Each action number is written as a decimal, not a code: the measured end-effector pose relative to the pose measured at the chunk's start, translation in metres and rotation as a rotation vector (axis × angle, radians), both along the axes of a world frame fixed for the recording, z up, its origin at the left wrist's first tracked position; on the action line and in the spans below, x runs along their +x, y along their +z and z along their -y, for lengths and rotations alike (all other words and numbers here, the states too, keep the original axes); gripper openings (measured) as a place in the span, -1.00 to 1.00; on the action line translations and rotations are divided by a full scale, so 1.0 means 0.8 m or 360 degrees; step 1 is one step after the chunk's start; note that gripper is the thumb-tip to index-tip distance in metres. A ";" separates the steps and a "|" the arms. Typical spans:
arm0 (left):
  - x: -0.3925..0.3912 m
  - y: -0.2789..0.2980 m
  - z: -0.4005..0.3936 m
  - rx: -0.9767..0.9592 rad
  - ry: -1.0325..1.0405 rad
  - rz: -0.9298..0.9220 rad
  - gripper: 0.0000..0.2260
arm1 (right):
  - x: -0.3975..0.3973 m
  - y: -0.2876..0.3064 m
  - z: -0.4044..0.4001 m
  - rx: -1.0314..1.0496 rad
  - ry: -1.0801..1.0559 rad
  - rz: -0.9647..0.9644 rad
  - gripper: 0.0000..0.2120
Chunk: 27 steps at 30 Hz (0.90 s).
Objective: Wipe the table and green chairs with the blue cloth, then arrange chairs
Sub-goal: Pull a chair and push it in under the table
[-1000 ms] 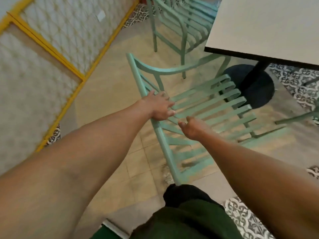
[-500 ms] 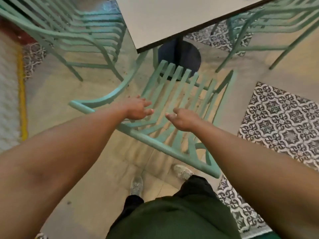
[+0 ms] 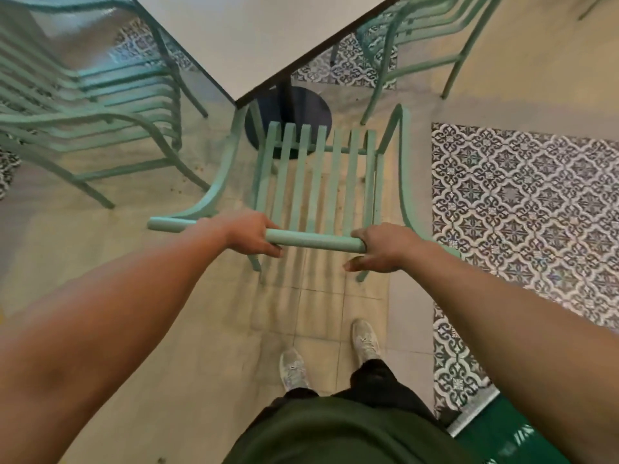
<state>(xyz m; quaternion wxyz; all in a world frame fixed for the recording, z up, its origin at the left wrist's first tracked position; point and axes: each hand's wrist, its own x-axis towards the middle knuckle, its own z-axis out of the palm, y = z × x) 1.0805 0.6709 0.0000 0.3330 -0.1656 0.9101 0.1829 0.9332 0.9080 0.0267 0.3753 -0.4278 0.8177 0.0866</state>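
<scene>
A green slatted chair (image 3: 315,182) stands right in front of me, its seat pointing at a corner of the white table (image 3: 254,31). My left hand (image 3: 253,234) grips the chair's top back rail left of centre. My right hand (image 3: 382,247) holds the same rail at its right end, thumb underneath. No blue cloth is in view.
A second green chair (image 3: 93,105) stands at the left of the table and a third (image 3: 428,38) at the upper right. The table's dark round base (image 3: 301,108) sits just beyond the held chair. Patterned floor tiles (image 3: 522,209) lie to the right; my shoes (image 3: 294,370) are below.
The chair has swung round from a slanted position to face the table corner squarely. Both hands moved from the seat slats onto the top back rail and closed on it.
</scene>
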 end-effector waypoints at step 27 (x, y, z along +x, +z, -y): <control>0.008 0.001 -0.314 -0.0182 0.0351 -0.0255 -0.55 | -0.087 -0.027 -0.242 -0.0259 0.0326 -0.0256 -0.58</control>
